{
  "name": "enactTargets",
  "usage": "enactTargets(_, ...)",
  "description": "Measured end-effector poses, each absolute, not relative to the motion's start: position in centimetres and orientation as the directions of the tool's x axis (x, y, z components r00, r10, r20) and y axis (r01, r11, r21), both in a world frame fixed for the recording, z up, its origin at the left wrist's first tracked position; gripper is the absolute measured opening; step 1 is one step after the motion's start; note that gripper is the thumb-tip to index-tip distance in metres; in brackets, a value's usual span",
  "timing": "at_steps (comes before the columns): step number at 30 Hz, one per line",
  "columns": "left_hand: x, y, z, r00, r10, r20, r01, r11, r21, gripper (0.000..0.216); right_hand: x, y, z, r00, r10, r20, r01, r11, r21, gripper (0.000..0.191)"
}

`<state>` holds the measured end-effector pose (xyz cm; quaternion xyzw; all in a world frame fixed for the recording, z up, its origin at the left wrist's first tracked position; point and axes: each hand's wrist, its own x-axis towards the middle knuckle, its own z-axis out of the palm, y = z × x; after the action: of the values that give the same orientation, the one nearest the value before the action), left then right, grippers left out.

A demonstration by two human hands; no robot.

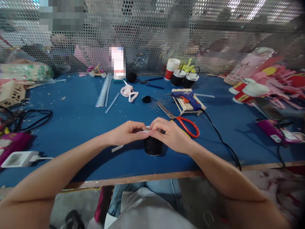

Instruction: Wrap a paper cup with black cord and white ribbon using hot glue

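Note:
A paper cup wrapped in black stands upright near the front of the table, its white rim partly hidden by my fingers. My left hand pinches at the rim from the left, thumb and fingers closed together. On the other side, my right hand is closed over the rim, its fingertips meeting those of the left. Whether something small is also between the fingertips cannot be made out. A short whitish strip lies left of the cup. Behind my right hand are scissors with red handles.
A blue glue gun rests on a small stick rack, its cord running to the front edge. Farther back are black-wrapped cups, pliers, white ribbon and clear glue sticks. A white charger lies left.

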<state>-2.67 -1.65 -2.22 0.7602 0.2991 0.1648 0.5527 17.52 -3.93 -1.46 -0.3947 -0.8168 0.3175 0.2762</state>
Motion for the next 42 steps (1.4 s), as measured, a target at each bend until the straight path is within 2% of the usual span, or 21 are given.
enactTargets(6,-2.7,-1.7,-2.2,0.767,0.637,-0.079,0.282,-0.224,0.933,0.029,17.6,-3.8,-1.6,-0.531,0.823,0.202,0.422,0.464,-0.779,0.034)
enactTargets(11,-2.7,-1.6,-2.2,0.766,0.639,-0.069,0.282,-0.238,0.929,0.027,17.8,-3.8,-1.6,-0.546,0.81,0.216,0.426,0.491,-0.76,0.027)
enactTargets(22,-2.9,-3.0,-0.3,0.652,0.758,0.003,0.384,-0.334,0.861,0.03,17.7,-3.4,-1.9,-0.509,0.842,0.181,0.405,0.419,-0.813,0.025)
enactTargets(27,-2.8,-2.3,-1.2,0.666,0.746,-0.02,0.417,-0.35,0.839,0.027,17.7,-3.6,-1.7,-0.506,0.848,0.159,0.396,0.392,-0.83,0.025)
enactTargets(33,-3.1,-1.6,-1.9,0.704,0.708,-0.053,0.356,-0.287,0.889,0.023,17.7,-3.6,-2.0,-0.513,0.846,0.144,0.39,0.38,-0.839,0.025)
enactTargets(37,-3.1,-1.4,-1.9,0.712,0.701,-0.049,0.339,-0.282,0.898,0.021,17.8,-3.3,-2.0,-0.528,0.838,0.14,0.41,0.395,-0.822,0.028)
enactTargets(42,-3.3,-1.3,-2.0,0.721,0.69,-0.06,0.327,-0.262,0.908,0.02,18.9,-2.8,-1.2,-0.556,0.818,0.146,0.405,0.421,-0.812,0.041)
